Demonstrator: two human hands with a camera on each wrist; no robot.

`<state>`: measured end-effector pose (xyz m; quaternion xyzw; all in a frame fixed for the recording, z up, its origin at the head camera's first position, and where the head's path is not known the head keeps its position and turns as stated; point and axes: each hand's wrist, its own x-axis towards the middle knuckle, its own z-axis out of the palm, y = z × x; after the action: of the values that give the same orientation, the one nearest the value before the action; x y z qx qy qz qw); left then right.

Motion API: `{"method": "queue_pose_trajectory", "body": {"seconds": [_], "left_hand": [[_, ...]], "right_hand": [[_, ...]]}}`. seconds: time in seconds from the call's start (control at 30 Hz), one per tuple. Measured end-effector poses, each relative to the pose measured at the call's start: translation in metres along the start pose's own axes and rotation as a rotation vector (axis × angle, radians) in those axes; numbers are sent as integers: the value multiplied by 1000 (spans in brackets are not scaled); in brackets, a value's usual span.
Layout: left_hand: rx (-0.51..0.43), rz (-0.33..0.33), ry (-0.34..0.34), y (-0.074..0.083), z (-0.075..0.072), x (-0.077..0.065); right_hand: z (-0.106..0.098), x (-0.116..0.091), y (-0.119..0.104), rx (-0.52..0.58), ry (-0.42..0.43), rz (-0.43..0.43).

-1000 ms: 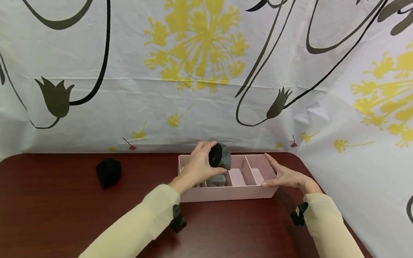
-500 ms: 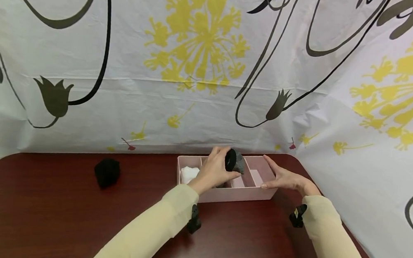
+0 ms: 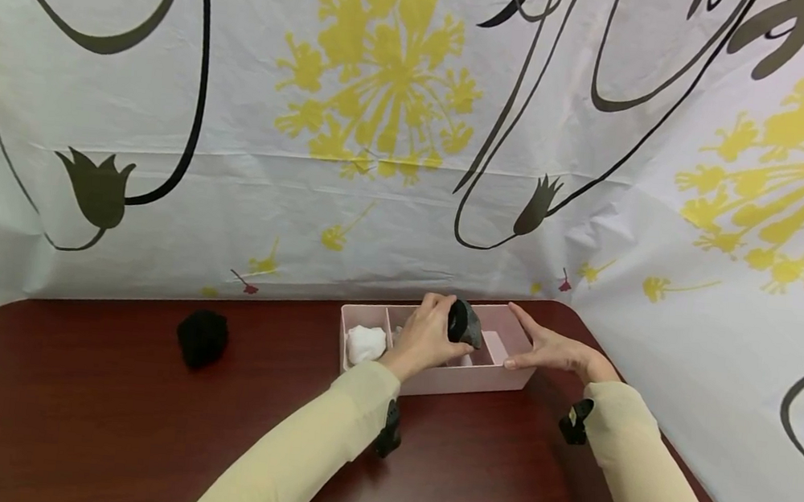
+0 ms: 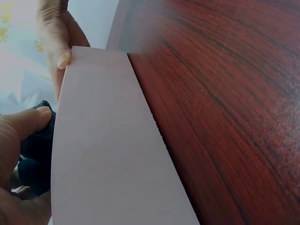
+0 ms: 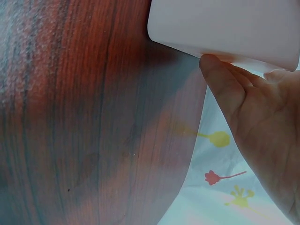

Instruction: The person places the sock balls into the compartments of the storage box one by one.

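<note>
In the head view, my left hand [image 3: 428,338] pinches a rolled-up grey and black sock bundle [image 3: 469,326] between thumb and fingers, over a pink divided box [image 3: 448,381]. The left wrist view shows the dark bundle [image 4: 37,145] just behind the box's long wall [image 4: 103,131], with my left thumb [image 4: 35,119] on it. My right hand [image 3: 555,352] holds the right end of the box, thumb at the near corner and fingers at the far one. A white bundle [image 3: 366,344] lies in the leftmost compartment. My left hand hides part of the middle compartments.
A black bundle [image 3: 202,338] lies on the dark red wooden table [image 3: 102,416], left of the box. Behind and to the right of the table hangs a white cloth [image 3: 234,186] printed with flowers. The box stands close to the table's back edge.
My left hand has moved right along the box with the grey and black sock bundle and dipped slightly lower, uncovering the white bundle. My right hand stays at the box's end.
</note>
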<state>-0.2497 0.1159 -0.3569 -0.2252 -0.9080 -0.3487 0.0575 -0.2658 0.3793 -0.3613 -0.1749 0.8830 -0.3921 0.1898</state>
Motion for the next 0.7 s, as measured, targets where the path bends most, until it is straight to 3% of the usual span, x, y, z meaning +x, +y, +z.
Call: {"method": "queue_pose_trajectory", "body": {"seconds": [0.47, 0.6, 0.7], "left_hand": [[118, 75, -36, 4, 6, 4], [189, 94, -40, 4, 8, 6], [293, 114, -28, 5, 10, 6]], "right_hand": [[-1, 0, 2, 2, 0, 14], [-1, 0, 2, 17, -3, 0], [0, 0, 2, 25, -4, -2]]}}
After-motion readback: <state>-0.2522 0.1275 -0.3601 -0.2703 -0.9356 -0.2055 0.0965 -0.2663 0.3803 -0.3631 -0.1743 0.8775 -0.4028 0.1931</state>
